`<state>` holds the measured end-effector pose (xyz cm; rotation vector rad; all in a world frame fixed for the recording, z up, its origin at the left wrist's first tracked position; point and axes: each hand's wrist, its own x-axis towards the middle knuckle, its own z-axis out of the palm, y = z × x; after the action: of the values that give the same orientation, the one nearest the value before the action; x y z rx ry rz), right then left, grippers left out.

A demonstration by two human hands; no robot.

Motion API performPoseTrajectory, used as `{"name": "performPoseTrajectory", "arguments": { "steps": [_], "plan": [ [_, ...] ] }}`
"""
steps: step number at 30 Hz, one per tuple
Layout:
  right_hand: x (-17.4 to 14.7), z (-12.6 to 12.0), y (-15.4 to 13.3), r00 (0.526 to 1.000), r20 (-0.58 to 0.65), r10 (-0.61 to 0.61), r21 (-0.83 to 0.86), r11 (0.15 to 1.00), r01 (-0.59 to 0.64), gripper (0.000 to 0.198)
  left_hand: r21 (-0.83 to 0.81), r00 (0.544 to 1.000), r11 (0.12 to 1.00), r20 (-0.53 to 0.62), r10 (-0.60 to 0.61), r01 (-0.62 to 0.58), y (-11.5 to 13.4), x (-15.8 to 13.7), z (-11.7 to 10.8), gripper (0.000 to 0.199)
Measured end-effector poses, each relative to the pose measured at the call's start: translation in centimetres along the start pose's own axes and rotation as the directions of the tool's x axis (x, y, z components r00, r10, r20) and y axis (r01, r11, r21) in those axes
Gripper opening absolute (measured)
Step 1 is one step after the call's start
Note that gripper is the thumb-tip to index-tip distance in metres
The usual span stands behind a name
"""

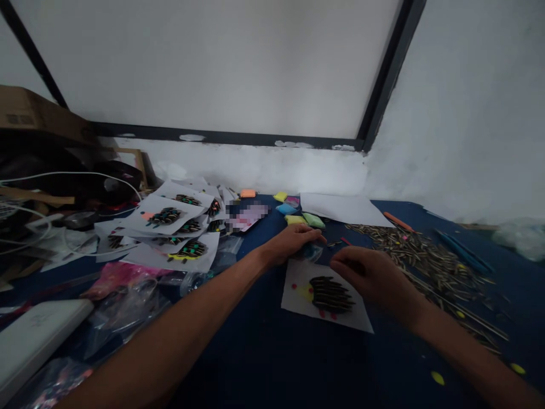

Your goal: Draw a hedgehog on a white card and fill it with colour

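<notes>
Head cam: seed hedgehog pic lies on dk blue tabletop, between the 2 forearms, approx. centre-R of view. Its white sheet sits at a slight tilt; dark striped seeds make up the back, w/ a yellow face, red dots & 2 small reddish feet at the bottom.

L hand is just above the sheet's top edge, fingers bent down over/next to some clear plastic; can't tell if it's pinching anything. R hand is at the sheet's upper R edge, fingers curled in w/ tips close tog.; can't tell if there's a small item btwn them, nor if it touches the paper.

Just beyond L hand: small soft packets, incl. 1 blue & 1 green, plus yellow ones. Blank white paper is behind, nr the wall. Big loose seed pile spreads on the R, w/ an orange stick-like item at its far edge & a long blue item alongside. 2 yellow bits lie nr the R forearm, 1 of them closer to the bottom edge.

Far L: overlapping heap of similar hedgehog sheets, a phone-like item beside it, partly pixelated. Nearer on L: pink bag, crumpled clear bags & a white box-like item.
</notes>
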<state>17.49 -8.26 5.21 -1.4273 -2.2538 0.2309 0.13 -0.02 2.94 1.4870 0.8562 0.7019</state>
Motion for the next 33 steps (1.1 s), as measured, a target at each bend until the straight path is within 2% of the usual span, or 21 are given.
{"name": "performPoseTrajectory", "arguments": {
  "steps": [3,8,12,14,17,19,22,25,29,33],
  "plan": [
    [0.1,-0.1,0.0,0.998,-0.034,0.055,0.122,0.991,-0.051,0.025,-0.037,1.000,0.999,0.031,0.000,0.001,1.1,-0.5,0.7,0.029],
    [0.3,-0.3,0.5,0.990,-0.053,0.133,0.288,0.951,-0.112,0.025,-0.130,0.995,0.989,0.047,0.083,-0.077,1.9,-0.7,1.5,0.021],
    [0.5,-0.6,1.1,0.974,-0.018,0.224,0.440,0.877,-0.193,0.024,-0.224,0.991,0.971,0.088,0.101,-0.079,2.4,-1.1,1.5,0.016],
    [0.6,-0.8,1.2,0.963,-0.046,0.267,0.495,0.843,-0.210,0.024,-0.256,0.983,0.964,0.146,0.109,-0.069,2.5,-1.3,1.3,0.018],
    [0.7,-1.3,1.1,0.936,-0.122,0.330,0.493,0.838,-0.231,0.024,-0.252,0.957,0.966,0.257,0.131,-0.065,2.1,-1.2,0.8,0.029],
    [0.6,-1.4,0.9,0.917,-0.168,0.362,0.501,0.832,-0.237,0.021,-0.253,0.945,0.964,0.290,0.152,-0.077,1.7,-0.9,0.6,0.029],
    [0.6,-1.4,0.6,0.923,-0.187,0.335,0.535,0.823,-0.190,0.019,-0.266,0.942,0.960,0.290,0.166,-0.087,1.2,-0.5,0.5,0.030],
    [0.6,-1.3,0.6,0.935,-0.208,0.289,0.481,0.862,-0.160,0.013,-0.269,0.947,0.959,0.278,0.163,-0.086,1.3,-0.6,0.5,0.031],
    [0.6,-1.3,0.8,0.909,-0.288,0.303,0.424,0.891,-0.163,0.015,-0.257,0.952,0.963,0.266,0.155,-0.085,1.8,-1.0,0.5,0.030],
    [0.3,-1.2,1.0,0.895,-0.310,0.320,0.409,0.895,-0.178,0.019,-0.274,0.963,0.959,0.231,0.141,-0.074,2.2,-1.1,0.8,0.023]
  ]
}}
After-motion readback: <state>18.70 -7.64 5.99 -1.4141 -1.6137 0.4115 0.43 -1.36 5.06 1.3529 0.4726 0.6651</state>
